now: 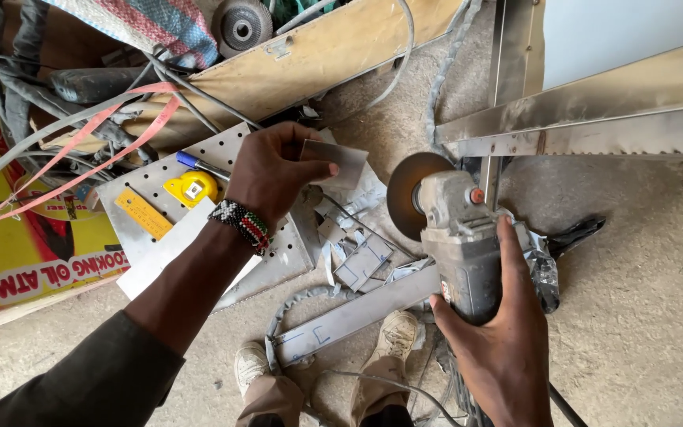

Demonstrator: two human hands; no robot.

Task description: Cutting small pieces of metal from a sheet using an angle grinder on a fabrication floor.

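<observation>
Metal piece (335, 162) and grinder (456, 241) in hand

We see a small flat steel offcut (333, 162) held tilted, and a grey angle grinder (456, 245), disc upright, alongside.

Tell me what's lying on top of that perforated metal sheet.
On the perforated sheet: a yellow tape measure, a yellow ruler, a blue pen. The left hand and forearm cover the rest.

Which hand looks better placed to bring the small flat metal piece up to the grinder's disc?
Probably the left hand: it already pinches the small flat metal piece just beside the disc, while the right hand grips the grey angle grinder.
</observation>
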